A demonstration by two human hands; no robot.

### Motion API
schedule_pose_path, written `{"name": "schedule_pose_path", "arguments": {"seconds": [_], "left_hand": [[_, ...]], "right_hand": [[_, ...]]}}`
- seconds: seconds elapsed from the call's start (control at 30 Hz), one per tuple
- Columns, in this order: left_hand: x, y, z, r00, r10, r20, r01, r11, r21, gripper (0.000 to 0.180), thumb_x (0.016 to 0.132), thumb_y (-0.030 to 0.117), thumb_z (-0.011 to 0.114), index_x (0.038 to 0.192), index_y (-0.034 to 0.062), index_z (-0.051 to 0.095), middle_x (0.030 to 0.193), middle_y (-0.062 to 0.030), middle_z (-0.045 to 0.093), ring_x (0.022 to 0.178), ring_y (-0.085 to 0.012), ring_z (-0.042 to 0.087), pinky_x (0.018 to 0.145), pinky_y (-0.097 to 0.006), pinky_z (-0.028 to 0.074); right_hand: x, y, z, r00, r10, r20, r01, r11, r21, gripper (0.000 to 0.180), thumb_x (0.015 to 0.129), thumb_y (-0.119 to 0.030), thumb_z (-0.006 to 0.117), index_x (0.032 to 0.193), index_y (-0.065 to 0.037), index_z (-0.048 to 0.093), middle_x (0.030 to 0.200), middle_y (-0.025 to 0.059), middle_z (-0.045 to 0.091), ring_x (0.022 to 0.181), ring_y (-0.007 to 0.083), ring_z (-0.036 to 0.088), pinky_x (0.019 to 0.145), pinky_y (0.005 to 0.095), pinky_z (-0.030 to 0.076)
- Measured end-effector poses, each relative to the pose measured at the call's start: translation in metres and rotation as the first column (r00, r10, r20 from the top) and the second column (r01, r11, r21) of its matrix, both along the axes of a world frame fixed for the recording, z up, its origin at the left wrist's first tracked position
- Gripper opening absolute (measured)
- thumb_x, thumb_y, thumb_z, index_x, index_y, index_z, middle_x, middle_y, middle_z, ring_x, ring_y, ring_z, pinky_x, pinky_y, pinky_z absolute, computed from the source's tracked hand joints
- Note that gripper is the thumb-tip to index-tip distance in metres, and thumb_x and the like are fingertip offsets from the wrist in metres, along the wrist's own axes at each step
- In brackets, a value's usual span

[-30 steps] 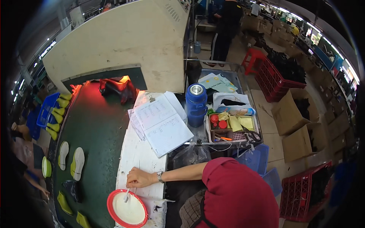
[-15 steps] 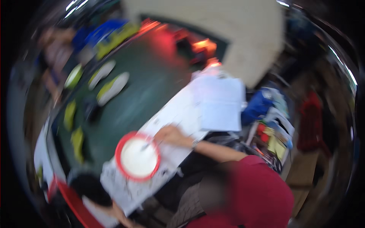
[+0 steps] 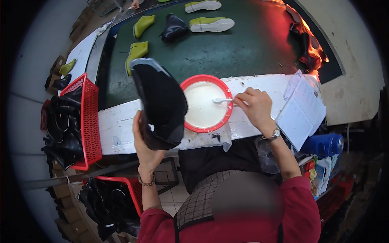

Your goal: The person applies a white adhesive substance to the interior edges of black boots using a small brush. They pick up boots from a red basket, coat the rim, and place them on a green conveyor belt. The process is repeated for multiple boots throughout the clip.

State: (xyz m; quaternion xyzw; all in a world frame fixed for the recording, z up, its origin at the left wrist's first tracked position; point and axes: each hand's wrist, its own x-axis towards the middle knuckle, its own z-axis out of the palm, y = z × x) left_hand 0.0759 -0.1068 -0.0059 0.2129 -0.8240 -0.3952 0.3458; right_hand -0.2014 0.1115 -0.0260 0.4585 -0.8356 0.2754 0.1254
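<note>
A black shoe upper (image 3: 159, 101) is raised above the bench, left of the bowl. My left hand (image 3: 145, 146) grips it from below, its fingers partly hidden behind it. White liquid fills a red bowl (image 3: 227, 91) on the white worktop. Pinched in my right hand (image 3: 255, 106) is a small white brush (image 3: 221, 100), reaching over the bowl's right rim with its head at the liquid.
Left of me stand a red basket (image 3: 90, 125) and a lower red basket (image 3: 135, 192), both with black uppers. Across the green belt (image 3: 202, 50) lie yellow-green shoes (image 3: 211, 24) and a black upper (image 3: 174, 28). Papers (image 3: 302, 111) lie right; a blue jug (image 3: 324, 145) is beyond.
The view has turned and sharpened. My left hand has come up from beside the basket at lower left, bringing the black shoe upper over the bench. My right hand stays at the bowl.
</note>
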Motion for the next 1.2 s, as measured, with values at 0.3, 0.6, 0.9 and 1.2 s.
{"name": "schedule_pose_path", "arguments": {"seconds": [0.3,0.6,0.9,1.2], "left_hand": [[0.0,0.017,0.019,0.977,-0.19,0.098,0.195,0.98,-0.041,0.095,0.065,0.003,0.089,0.148,0.0011,0.041,0.139,-0.0207,0.052,0.125,-0.0365,0.055,0.106,-0.042,0.045],[0.001,0.031,0.027,0.987,-0.16,-0.025,0.162,0.982,0.101,0.116,0.062,0.008,0.096,0.154,-0.0002,0.027,0.145,-0.015,0.047,0.132,-0.0255,0.051,0.112,-0.037,0.04],[-0.008,0.03,0.018,0.995,-0.022,-0.095,0.021,1.0,-0.015,0.115,0.063,0.008,0.097,0.154,0.001,0.027,0.145,-0.0137,0.046,0.131,-0.0249,0.05,0.111,-0.038,0.041],[-0.026,0.012,0.004,0.96,-0.084,-0.266,-0.007,0.946,-0.324,0.102,0.07,0.022,0.095,0.149,0.0084,0.03,0.146,-0.022,0.044,0.133,-0.0383,0.049,0.113,-0.047,0.037]], "right_hand": [[0.005,-0.019,0.041,0.873,0.272,0.405,-0.071,0.892,-0.447,0.016,0.086,-0.013,0.081,0.1,-0.006,0.08,0.082,0.0042,0.07,0.068,0.0104,0.06,0.058,0.0253,0.045],[0.007,-0.017,0.043,0.903,0.341,0.26,-0.179,0.85,-0.496,0.021,0.081,-0.006,0.083,0.102,-0.007,0.08,0.087,0.0053,0.068,0.076,0.0132,0.062,0.065,0.0273,0.047],[0.018,-0.015,0.046,0.877,0.372,0.305,-0.175,0.837,-0.519,0.02,0.081,-0.004,0.083,0.101,-0.005,0.079,0.087,0.0054,0.069,0.076,0.0116,0.062,0.063,0.0251,0.047],[0.015,-0.019,0.053,0.902,0.332,0.275,-0.163,0.853,-0.495,0.023,0.081,-0.005,0.084,0.103,-0.007,0.08,0.086,0.0038,0.069,0.072,0.01,0.06,0.058,0.0239,0.043]]}}
